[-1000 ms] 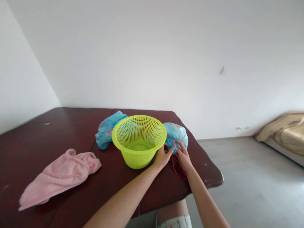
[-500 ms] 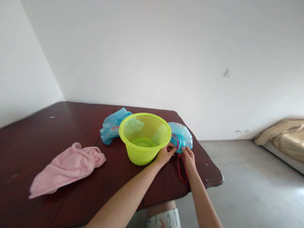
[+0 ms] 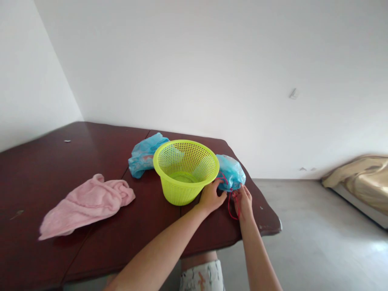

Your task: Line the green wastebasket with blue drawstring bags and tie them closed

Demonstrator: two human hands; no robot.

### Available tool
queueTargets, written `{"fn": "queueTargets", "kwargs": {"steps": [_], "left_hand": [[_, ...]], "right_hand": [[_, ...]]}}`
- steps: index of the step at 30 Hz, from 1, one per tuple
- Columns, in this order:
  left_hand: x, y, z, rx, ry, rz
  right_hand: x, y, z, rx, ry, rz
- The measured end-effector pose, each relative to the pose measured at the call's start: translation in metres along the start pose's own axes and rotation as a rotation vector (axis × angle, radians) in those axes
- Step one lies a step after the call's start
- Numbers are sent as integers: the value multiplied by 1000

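Note:
A blue plastic bag [image 3: 232, 173] lies on the table right of a yellow-green plastic basket [image 3: 186, 173]. Thin red string [image 3: 233, 215] runs across the bag's near side and hangs in a loop below it. My left hand [image 3: 211, 198] is between basket and bag, thumb and forefinger spread apart, fingertips near the string. At the bag's near right edge, my right hand [image 3: 244, 201] has its fingers pinched together on the red string, close against the plastic. What the bag contains cannot be made out.
A second blue plastic bag [image 3: 145, 155] lies behind the basket to the left. A pink towel [image 3: 87, 206] is crumpled on the dark red wooden table [image 3: 157, 230]. The table's right edge is close to my right hand. A bed with a gold cover [image 3: 360, 178] stands far right.
My left thumb and forefinger have spread apart from their pinch near the string. My right hand has shifted slightly right along the bag, and the string loop has drawn up. The view tilted slightly.

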State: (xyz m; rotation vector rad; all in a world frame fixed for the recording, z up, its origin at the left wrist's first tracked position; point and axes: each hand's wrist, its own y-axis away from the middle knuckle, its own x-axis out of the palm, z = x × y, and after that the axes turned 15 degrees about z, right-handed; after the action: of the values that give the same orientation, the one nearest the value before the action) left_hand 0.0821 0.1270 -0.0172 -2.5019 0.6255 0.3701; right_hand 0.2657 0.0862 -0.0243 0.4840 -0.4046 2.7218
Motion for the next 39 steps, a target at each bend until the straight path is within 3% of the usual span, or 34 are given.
{"fn": "queueTargets", "kwargs": {"steps": [3, 5, 13, 16, 19, 22, 26, 28, 30, 33, 36, 39], "left_hand": [[1, 3, -4, 38, -88, 38], [1, 2, -2, 41, -37, 32], [-4, -3, 1, -6, 13, -71], [-6, -3, 1, -37, 41, -85], [-3, -1, 1, -40, 83, -74], [5, 1, 5, -5, 205, 16], [10, 0, 10, -12, 290, 79], [8, -2, 11, -30, 302, 48], [5, -4, 10, -34, 336, 19], [3, -5, 8, -51, 340, 34], [3, -3, 6, -71, 199, 127], [4, 0, 6, -130, 43, 179]], "right_hand": [[6, 2, -2, 77, 40, 85], [7, 2, -5, 39, 107, 43], [-24, -4, -6, -349, 277, -523], [-32, -4, -6, -379, 311, -586], [-30, -3, -7, -357, 325, -533], [-19, 0, -8, -324, 345, -408], [3, 7, -9, -144, 355, -30], [10, 9, -11, -72, 364, 65], [8, 8, -12, -87, 373, -4], [-5, 4, -11, -175, 351, -225], [-23, -1, -7, -279, 321, -442], [-34, -6, -4, -373, 308, -562]]}}
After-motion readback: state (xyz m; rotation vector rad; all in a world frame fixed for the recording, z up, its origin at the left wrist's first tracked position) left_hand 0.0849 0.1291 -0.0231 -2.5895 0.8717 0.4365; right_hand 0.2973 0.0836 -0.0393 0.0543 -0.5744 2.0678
